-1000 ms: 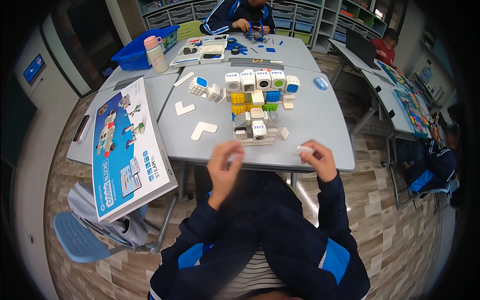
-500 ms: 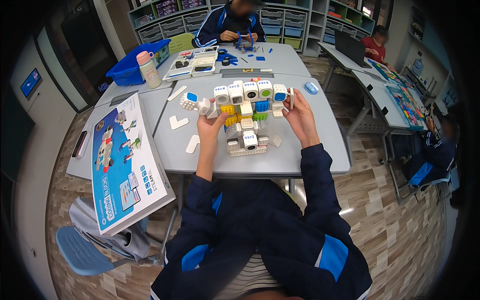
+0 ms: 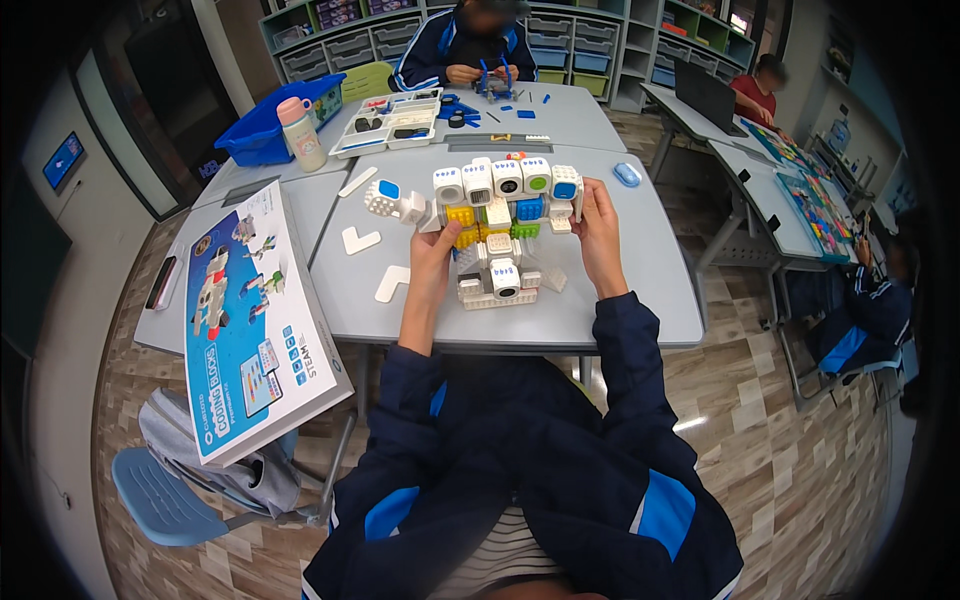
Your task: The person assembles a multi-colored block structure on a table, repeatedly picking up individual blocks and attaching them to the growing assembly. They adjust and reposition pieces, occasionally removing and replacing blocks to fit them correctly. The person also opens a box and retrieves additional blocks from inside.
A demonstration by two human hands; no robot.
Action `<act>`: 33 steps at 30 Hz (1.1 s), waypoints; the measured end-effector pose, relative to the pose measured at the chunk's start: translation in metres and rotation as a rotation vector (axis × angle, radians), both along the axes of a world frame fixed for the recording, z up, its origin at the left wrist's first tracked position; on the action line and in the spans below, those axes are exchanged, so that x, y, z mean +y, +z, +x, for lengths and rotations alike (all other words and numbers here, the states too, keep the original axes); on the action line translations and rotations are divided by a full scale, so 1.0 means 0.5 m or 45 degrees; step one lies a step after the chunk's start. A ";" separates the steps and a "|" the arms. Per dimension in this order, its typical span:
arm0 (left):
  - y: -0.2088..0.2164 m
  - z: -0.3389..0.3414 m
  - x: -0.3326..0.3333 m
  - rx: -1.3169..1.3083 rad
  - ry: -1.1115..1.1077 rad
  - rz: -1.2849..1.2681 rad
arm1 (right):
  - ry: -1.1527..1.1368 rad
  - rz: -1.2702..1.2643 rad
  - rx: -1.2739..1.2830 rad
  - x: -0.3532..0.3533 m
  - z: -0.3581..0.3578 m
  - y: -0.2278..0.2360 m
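Note:
A robot-like figure of white cube blocks [image 3: 508, 178], with yellow, blue and green studded bricks in its middle, stands upright on the grey table [image 3: 610, 290]. My left hand [image 3: 430, 268] is closed on its left side, thumb in front by the yellow bricks [image 3: 462, 217]. A jointed white arm with a blue-faced block [image 3: 383, 194] sticks out above that hand. My right hand [image 3: 602, 245] grips a thin white flat piece [image 3: 580, 196] at the figure's right end, beside another blue-faced block [image 3: 565, 188]. Its fingers partly hide the piece.
Loose white flat pieces [image 3: 362, 240] lie left of the figure. A large kit box [image 3: 265, 330] overhangs the table's left edge. Farther back are a pink-lidded bottle [image 3: 302, 140], a blue bin [image 3: 262, 135], a parts tray [image 3: 388, 125] and a co-worker handling a blue model [image 3: 495, 82].
My right hand has brought the white flat piece in against the figure's right end, its fingers now straighter. My left hand keeps its hold. The view has shifted slightly.

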State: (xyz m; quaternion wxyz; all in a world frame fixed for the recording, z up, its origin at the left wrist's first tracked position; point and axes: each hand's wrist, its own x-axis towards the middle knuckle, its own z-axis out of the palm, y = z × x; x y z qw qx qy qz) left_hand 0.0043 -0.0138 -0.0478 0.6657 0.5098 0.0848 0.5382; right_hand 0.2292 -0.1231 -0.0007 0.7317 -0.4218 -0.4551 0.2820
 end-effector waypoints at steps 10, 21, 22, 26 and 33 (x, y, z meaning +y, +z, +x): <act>0.003 -0.001 -0.005 0.005 -0.010 -0.009 | 0.289 0.315 0.439 0.005 0.008 0.007; -0.001 0.001 -0.002 0.006 0.000 0.017 | -0.039 0.190 0.138 0.013 -0.016 0.016; -0.001 0.000 -0.002 0.016 0.004 0.003 | -0.040 0.187 0.129 0.012 -0.021 0.018; 0.001 0.001 -0.005 0.001 0.010 0.014 | -0.149 0.133 0.104 0.009 -0.031 0.022; 0.005 0.003 -0.011 0.005 0.017 0.018 | -0.237 0.013 -0.132 0.003 -0.010 0.014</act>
